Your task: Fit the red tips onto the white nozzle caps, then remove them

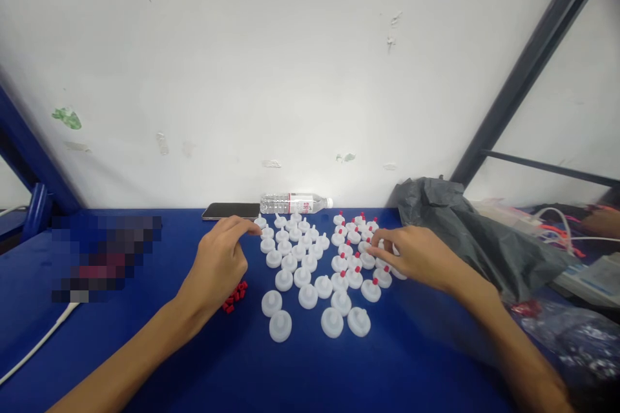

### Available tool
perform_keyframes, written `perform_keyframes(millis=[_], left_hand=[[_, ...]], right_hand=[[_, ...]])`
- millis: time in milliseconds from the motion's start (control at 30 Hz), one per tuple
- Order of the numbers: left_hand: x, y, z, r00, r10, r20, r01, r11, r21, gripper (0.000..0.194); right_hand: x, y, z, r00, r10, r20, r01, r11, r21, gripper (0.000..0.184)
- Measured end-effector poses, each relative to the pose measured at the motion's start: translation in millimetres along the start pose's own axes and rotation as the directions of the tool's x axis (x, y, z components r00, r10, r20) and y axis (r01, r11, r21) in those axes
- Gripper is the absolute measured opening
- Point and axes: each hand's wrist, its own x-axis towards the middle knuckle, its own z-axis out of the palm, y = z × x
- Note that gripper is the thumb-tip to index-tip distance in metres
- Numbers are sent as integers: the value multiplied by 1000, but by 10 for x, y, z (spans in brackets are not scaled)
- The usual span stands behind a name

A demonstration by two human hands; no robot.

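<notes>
Forearms (pixel 140 348) are extended; the left hand (pixel 219 257) and right hand (pixel 411 253) are curled narrow, whether anything is held cannot be told. Between them white discs (pixel 308 297) are spread, red caps (pixel 229 308) beside the left, capped discs (pixel 370 292) beside the right.

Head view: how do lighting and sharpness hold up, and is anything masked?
Head view: the white wall is lit fairly evenly; head view: the white pieces look pale with soft detail, though the red caps on some stand out; head view: clear plastic at lower right looks murky; head view: a pixelated patch masks something at left.
</notes>
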Motion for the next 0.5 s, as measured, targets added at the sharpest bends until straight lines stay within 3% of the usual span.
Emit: perform_keyframes(millis=[67,133,233,333,400,500], left_hand=[[16,-28,-7,998,-10,62,5,998,69,40],[41,-53,-33,990,-36,136,9,981,195,35],[75,-91,-101,955,-146,258,43,930,366,23],[84,-131,-161,905,-230,358,67,907,415,23],[75,-153,-174,876,-259,406,76,906,415,25],[47,-172,-147,862,-273,427,70,898,434,27]], right_hand=[[-3,-62,-21,998,-10,-63,13,999,51,31],[-29,-140,-66,998,-53,-31,58,978,201,31],[-100,-231,-148,972,-134,194,23,873,486,29],[-162,-266,-187,877,-246,412,-91,759,645,33],[-176,-278,-168,841,-305,447,-100,724,683,35],[-162,-302,-72,832,-342,436,-67,718,692,32]])
